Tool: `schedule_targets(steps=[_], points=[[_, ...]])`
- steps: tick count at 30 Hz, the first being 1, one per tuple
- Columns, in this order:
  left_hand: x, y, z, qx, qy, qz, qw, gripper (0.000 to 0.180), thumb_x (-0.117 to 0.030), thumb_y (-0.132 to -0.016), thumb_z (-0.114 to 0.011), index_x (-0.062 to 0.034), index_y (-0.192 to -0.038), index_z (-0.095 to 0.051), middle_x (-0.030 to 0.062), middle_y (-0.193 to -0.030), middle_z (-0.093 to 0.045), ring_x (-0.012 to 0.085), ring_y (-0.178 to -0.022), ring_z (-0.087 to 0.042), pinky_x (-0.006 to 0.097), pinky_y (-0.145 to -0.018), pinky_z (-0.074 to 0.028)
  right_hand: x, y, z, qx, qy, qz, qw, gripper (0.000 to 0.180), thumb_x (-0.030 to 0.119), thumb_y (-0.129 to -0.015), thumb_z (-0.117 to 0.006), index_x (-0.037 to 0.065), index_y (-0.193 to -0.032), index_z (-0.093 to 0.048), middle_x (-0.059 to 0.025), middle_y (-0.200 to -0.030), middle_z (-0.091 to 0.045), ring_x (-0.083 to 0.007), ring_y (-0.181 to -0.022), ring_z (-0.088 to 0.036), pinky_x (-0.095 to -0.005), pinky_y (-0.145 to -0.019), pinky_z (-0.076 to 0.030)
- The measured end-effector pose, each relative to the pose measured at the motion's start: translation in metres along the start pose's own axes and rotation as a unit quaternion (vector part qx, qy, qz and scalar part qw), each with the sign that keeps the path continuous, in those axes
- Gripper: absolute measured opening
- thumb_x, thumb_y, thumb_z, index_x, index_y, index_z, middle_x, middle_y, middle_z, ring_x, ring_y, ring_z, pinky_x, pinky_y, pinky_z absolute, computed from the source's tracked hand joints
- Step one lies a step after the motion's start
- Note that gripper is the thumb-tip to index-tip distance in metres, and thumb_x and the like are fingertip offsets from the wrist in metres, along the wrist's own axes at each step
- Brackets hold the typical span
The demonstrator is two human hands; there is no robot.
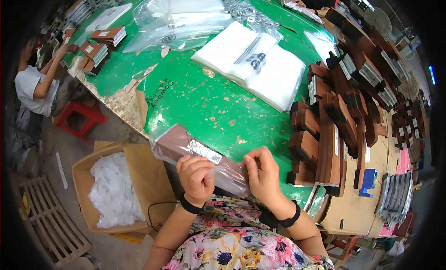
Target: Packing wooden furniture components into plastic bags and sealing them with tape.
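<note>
A flat brown piece [174, 142] with a white printed label [204, 151] lies inside a clear plastic bag [232, 181] at the table's near edge. My left hand [195, 178] is closed on the bag just below the label, its fingers curled. At the bag's right end, my right hand [264, 174] pinches the plastic between thumb and fingers. What else may be inside the bag cannot be made out. A stack of flat clear bags [274, 75] lies beyond my hands on the green tabletop [200, 102].
Brown pieces [330, 149] are piled at right, beside a blue tape dispenser [368, 181]. A cardboard box [82, 177] of crumpled plastic [118, 191] stands at lower left, near a red stool [80, 119]. More bags [181, 19] lie at the back. Two other people work around the table.
</note>
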State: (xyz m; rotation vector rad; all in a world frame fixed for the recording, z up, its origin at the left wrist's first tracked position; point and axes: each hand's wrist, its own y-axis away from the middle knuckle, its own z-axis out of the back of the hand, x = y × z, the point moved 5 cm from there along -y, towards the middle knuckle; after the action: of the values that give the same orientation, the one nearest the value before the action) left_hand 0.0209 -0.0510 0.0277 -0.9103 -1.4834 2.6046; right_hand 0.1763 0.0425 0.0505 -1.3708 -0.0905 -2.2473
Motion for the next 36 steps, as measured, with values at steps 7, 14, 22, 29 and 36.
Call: schedule_targets(steps=[7,14,22,29,36], points=[[-0.008,-0.014,0.011,0.181,-0.049,0.034,0.982,0.018,-0.004,-0.08,-0.071,-0.0074,-0.091,-0.057,0.0058,-0.094,-0.065,0.0273,-0.091,-0.063,0.046,-0.085,-0.046,-0.007,0.008,-0.003,-0.038,0.06,0.135,0.988,0.014,0.001,-0.086,-0.069,0.001,-0.092,-0.057,-0.0132,-0.082,-0.06,-0.0319,-0.07,-0.062,-0.0388,-0.06,-0.05],[0.007,-0.035,0.012,0.267,-0.039,0.008,0.963,0.019,-0.011,-0.082,-0.068,-0.0019,-0.078,-0.052,0.0195,-0.116,-0.059,0.0413,-0.117,-0.053,0.053,-0.108,-0.036,0.005,0.018,-0.01,-0.034,0.091,0.229,0.969,0.019,0.001,-0.081,-0.073,0.004,-0.091,-0.058,-0.0103,-0.08,-0.062,-0.0279,-0.066,-0.063,-0.0361,-0.055,-0.05],[0.017,-0.046,0.001,0.273,0.02,0.048,0.96,0.02,-0.014,-0.08,-0.068,-0.0031,-0.073,-0.053,0.0141,-0.102,-0.061,0.0345,-0.106,-0.055,0.05,-0.1,-0.04,0.01,-0.001,0.0,0.086,0.078,0.154,0.981,0.021,0.016,-0.082,-0.077,0.005,-0.082,-0.059,-0.0113,-0.077,-0.06,-0.0313,-0.07,-0.061,-0.0397,-0.061,-0.048],[0.019,-0.045,-0.001,0.238,-0.011,0.058,0.97,0.017,-0.015,-0.078,-0.07,-0.0052,-0.078,-0.057,0.0079,-0.095,-0.061,0.0294,-0.101,-0.056,0.045,-0.094,-0.04,0.038,-0.044,-0.009,0.326,0.068,0.134,0.933,0.024,0.022,-0.085,-0.074,0.003,-0.082,-0.06,-0.0138,-0.078,-0.06,-0.0347,-0.074,-0.06,-0.0436,-0.066,-0.047],[0.022,-0.045,-0.003,0.225,-0.001,0.106,0.969,0.019,-0.011,-0.076,-0.071,-0.0084,-0.092,-0.06,0.0065,-0.092,-0.061,0.0289,-0.099,-0.056,0.044,-0.094,-0.038,0.038,-0.058,-0.038,0.422,0.104,0.142,0.889,0.022,0.022,-0.084,-0.072,0.002,-0.085,-0.062,-0.0149,-0.083,-0.064,-0.0374,-0.081,-0.063,-0.0468,-0.07,-0.049]])
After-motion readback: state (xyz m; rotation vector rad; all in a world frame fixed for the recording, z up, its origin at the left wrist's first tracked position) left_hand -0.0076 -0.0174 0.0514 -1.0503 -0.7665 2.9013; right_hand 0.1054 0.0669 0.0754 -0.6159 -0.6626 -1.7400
